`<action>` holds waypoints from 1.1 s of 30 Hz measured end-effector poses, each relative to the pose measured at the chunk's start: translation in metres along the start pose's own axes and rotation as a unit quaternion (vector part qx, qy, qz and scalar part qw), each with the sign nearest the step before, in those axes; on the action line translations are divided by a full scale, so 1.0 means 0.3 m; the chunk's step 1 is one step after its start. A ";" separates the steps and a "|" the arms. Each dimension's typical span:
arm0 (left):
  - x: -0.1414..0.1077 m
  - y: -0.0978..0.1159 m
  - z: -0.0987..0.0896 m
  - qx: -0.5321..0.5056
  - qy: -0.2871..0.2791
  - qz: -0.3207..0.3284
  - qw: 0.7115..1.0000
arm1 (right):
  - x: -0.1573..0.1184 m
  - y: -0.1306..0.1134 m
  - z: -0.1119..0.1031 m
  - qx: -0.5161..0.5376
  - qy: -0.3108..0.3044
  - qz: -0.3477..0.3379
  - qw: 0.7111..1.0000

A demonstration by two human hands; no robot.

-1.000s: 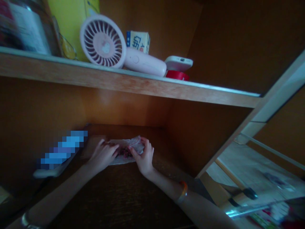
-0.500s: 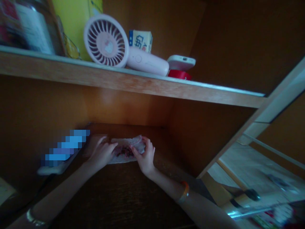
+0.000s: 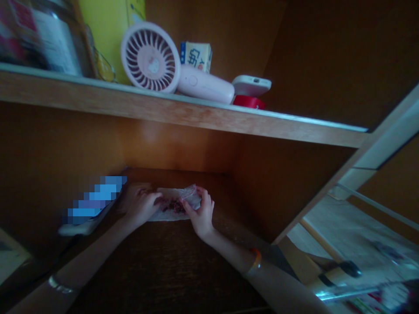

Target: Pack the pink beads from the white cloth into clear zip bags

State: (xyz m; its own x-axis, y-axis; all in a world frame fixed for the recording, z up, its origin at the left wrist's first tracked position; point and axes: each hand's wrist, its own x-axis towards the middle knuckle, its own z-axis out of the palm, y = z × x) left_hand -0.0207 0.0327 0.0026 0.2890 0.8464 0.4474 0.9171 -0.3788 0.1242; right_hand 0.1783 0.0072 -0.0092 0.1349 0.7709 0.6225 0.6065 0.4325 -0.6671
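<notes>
A clear plastic bag [image 3: 160, 214] lies flat on the dark wooden surface, with small dark red pieces [image 3: 175, 206] inside, too small to name. My right hand [image 3: 202, 213] pinches the bag's upper right end between thumb and fingers, lifting that corner a little. At the other end, my left hand [image 3: 142, 207] is closed, thumb and fingertips on the bag's left edge; its fingers are dim and partly hidden. Another pale, clear sheet or bag [image 3: 134, 192] lies beneath and behind the left hand.
A phone-like device with a blurred-out screen [image 3: 98, 198] leans at the left wall. Overhead, a shelf [image 3: 196, 111] bears a pink handheld fan [image 3: 150, 59], a small carton [image 3: 196, 56], a white phone [image 3: 252, 84] on a red round object [image 3: 248, 102], and jars [image 3: 55, 39].
My left hand's fingers have curled in more at the bag's left edge. The right hand keeps its pinch on the bag. The whole view has shifted slightly.
</notes>
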 end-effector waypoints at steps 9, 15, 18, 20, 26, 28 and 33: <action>0.003 0.028 -0.009 -0.069 0.189 -0.004 0.980 | 0.000 -0.009 -0.006 -0.056 -0.044 -0.015 0.997; -0.023 0.111 -0.040 -0.178 0.279 0.041 0.943 | -0.009 -0.018 -0.004 -0.092 -0.091 -0.078 0.989; -0.033 0.143 -0.035 -0.271 0.237 0.028 0.932 | -0.010 -0.018 -0.003 -0.095 -0.100 -0.100 0.985; -0.033 0.154 -0.029 -0.324 0.202 0.005 0.924 | -0.008 -0.019 -0.005 -0.092 -0.100 -0.099 0.986; -0.009 0.084 0.034 -0.284 0.130 -0.105 0.944 | -0.001 -0.020 -0.011 -0.077 -0.075 -0.063 0.992; -0.006 0.043 0.065 -0.220 0.052 -0.144 0.963 | -0.002 -0.020 -0.011 -0.076 -0.072 -0.061 0.993; -0.010 0.002 0.107 -0.220 -0.017 -0.129 0.967 | -0.004 -0.020 -0.013 -0.066 -0.070 -0.058 0.994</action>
State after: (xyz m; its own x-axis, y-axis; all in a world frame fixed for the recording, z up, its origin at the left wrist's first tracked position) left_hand -0.0122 0.0419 -0.0271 0.0833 0.9429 0.3224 0.7560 -0.2705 0.5961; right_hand 0.1777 0.0019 -0.0043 -0.0470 0.7804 0.6235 0.7099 0.4652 -0.5288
